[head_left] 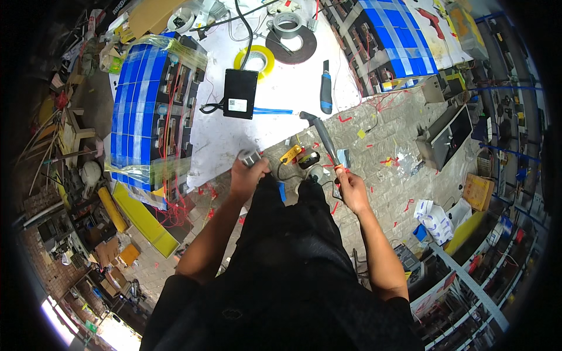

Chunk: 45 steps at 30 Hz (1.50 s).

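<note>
My left hand (252, 175) is closed around a short silver cylinder (250, 156), slightly blurred, at the table's front edge. In my right hand (352, 190) is a long black tool with a bent head (324, 134), orange-red near my fingers; its exact kind is unclear. Its head points left, close to the ends of blue wires (274, 111). These wires come out of a flat black box (240, 88) lying on the white table (211, 146), with black cables on its left side. A black-and-blue utility knife (326, 88) rests to the right of the box.
Blue-wrapped battery packs stand at left (137, 111) and right (404, 38), with loose red wires. Behind the box lie yellow tape (267, 57) and grey tape (287, 24). A yellow tool (291, 154) sits below the table edge. Red scraps litter the floor (386, 134).
</note>
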### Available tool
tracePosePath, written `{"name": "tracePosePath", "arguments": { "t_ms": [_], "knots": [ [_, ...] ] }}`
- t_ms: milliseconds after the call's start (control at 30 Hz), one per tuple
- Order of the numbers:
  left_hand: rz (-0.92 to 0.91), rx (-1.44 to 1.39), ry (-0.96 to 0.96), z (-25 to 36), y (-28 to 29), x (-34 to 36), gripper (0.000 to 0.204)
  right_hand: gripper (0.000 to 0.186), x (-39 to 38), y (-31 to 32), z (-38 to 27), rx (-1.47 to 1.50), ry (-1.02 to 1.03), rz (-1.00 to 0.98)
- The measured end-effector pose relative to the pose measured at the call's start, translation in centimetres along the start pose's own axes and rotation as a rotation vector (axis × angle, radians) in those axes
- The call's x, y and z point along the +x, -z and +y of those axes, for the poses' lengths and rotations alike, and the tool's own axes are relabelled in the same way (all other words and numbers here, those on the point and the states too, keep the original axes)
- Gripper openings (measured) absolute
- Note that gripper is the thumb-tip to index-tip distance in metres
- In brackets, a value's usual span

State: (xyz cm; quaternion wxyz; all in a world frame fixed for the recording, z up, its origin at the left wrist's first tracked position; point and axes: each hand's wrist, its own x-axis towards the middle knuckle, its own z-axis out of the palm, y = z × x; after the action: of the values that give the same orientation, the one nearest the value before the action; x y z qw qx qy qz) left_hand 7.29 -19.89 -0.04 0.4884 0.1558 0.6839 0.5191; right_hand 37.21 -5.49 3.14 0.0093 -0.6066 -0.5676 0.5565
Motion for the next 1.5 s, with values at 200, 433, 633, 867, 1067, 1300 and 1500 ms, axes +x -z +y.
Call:
{"name": "tracePosePath", "arguments": {
  "t_ms": [200, 433, 633, 867, 1067, 1300, 1500],
  "knots": [
    [0.055, -0.049, -0.106, 1.4, -1.0, 4.4, 0.018, 0.060, 1.0, -0.4, -0.2, -0.008, -0.035, -0.024],
    [0.067, -0.103, -0.076, 2.2, -2.6, 6.4, 0.026, 0.060, 1.7, -0.9, 0.3, -0.094, 0.018, 0.018],
    [0.068, 0.002, -0.033, 2.3, -3.7, 8.0, 0.034, 0.062, 1.9, -1.1, 0.5, -0.145, 0.010, 0.030],
    [0.100, 0.033, 0.008, 1.9, -4.7, 9.4, 0.034, 0.065, 2.0, -0.4, -0.1, -0.177, 0.009, 0.007],
    [0.082, 0.047, 0.020, 1.2, -4.9, 10.1, 0.036, 0.066, 1.7, 0.0, -1.2, -0.203, -0.001, -0.011],
    [0.089, -0.012, 0.009, 1.4, -5.4, 9.9, 0.037, 0.065, 1.6, 0.1, -1.6, -0.212, -0.023, -0.013],
    [0.087, -0.031, -0.011, 1.3, -5.4, 9.6, 0.036, 0.064, 1.6, 0.2, -1.9, -0.217, -0.021, -0.006]
  ]
}}
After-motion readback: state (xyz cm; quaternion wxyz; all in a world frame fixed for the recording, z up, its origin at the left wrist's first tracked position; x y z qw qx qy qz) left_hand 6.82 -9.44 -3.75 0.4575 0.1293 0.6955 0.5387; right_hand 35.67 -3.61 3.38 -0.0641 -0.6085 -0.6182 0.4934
